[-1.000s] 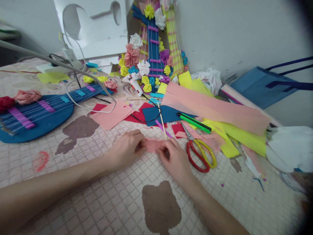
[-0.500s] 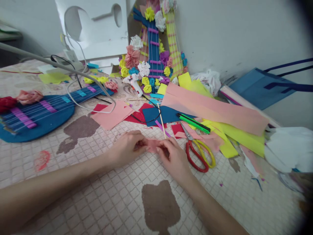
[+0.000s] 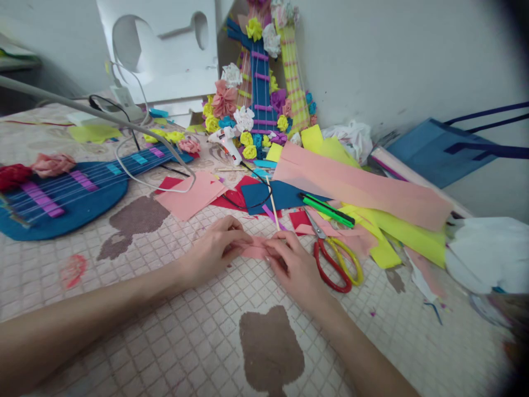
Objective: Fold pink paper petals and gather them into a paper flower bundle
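Between my two hands, low over the quilted cloth, is a small piece of pink crepe paper [image 3: 254, 248]. My left hand [image 3: 221, 242] pinches its left end, with the thumb partly tucked under the fingers. At the other end, the fingertips of my right hand [image 3: 292, 262] close on the paper. A thin wooden stick [image 3: 273, 203] lies just beyond my right fingers. Right of that hand rest scissors [image 3: 333, 259] with one red and one yellow handle, and a green utility knife [image 3: 328, 210] above them.
A blue paper guitar [image 3: 70, 193] lies at the left, under a white cable [image 3: 155, 113]. Behind are a glue gun [image 3: 227, 144], flower-covered guitars [image 3: 262, 82] and a white foam board [image 3: 161, 44]. Pink crepe sheets [image 3: 359, 184] and yellow strips [image 3: 413, 237] spread to the right.
My left hand has shifted slightly left, away from the right one. More of the pink paper shows between them, looking flatter and wider. The right hand has hardly moved.
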### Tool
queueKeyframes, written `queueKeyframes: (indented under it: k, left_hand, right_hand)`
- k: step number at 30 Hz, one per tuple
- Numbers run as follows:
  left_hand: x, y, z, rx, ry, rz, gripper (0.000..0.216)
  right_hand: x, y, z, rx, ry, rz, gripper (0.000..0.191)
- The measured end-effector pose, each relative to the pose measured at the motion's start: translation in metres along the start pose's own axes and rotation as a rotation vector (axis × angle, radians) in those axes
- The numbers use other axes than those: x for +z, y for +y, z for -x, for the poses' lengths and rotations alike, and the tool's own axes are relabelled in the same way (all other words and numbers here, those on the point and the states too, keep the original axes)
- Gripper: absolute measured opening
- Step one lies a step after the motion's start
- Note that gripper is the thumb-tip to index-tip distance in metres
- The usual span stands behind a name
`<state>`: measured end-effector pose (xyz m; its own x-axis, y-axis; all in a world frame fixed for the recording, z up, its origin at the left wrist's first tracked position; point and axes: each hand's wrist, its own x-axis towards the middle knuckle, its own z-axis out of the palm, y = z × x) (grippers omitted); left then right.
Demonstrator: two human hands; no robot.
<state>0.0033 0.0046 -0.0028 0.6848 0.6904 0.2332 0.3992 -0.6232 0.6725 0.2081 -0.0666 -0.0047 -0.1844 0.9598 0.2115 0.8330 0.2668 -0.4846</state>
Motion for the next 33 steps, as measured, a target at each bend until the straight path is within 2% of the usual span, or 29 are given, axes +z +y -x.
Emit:
queueKeyframes:
  k: [9,12,18,20,33]
  left_hand:
    - [0.002,0.001,0.001,0.048,0.04,-0.008,0.024]
    - [0.002,0.003,0.001,0.09,0.033,-0.053,0.024]
    - [0.001,0.0,-0.002,0.147,-0.066,-0.196,0.016]
    - [0.0,-0.002,-0.003,0.162,-0.059,-0.203,0.016]
    - [0.003,-0.001,-0.002,0.175,-0.026,-0.224,0.015]
  right_hand:
    - [-0.007,0.005,0.0,-0.121,-0.036,-0.001,0.021]
    - [-0.007,0.006,0.0,-0.126,-0.043,0.02,0.024]
    - [-0.01,0.007,0.0,-0.148,-0.05,-0.002,0.028]
    - [-0.011,0.008,-0.001,-0.163,-0.046,-0.007,0.031]
    - [-0.007,0.011,-0.001,-0.187,-0.026,-0.038,0.022]
